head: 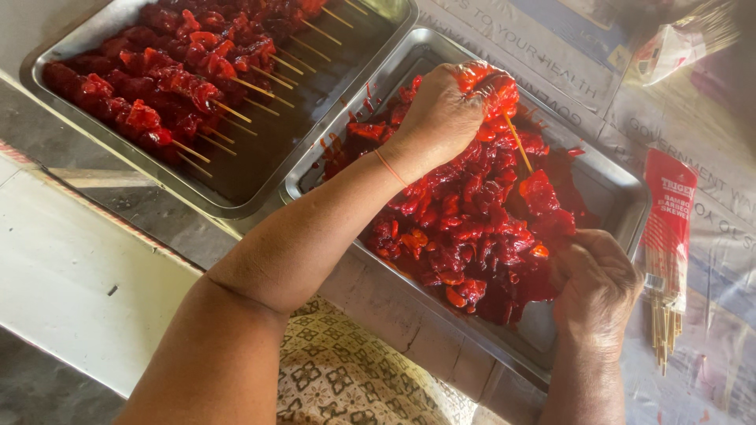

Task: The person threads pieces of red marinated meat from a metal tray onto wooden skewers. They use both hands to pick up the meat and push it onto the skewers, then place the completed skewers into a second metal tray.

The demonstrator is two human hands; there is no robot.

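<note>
Fingers of my left hand point(441, 110) pinch slick, soft meat point(488, 86) onto the thin stiff skewer point(518, 143); my right hand point(594, 283) grips its lower end.

Left arm: extended forward and to the right across the view, forearm bare, elbow bent near the lower left. A thin orange band circles the wrist. Left hand point(441, 110): raised, back of hand toward the camera, fingers curled closed in a fist-like grip, fingertips smeared red.

Right arm: enters from the lower right edge, forearm near vertical, only the lower part visible. Right hand point(598, 287): held low, back of hand up, fingers point(568, 253) bent and pinched together toward the left, tips stained red. The two hands are well apart.
</note>
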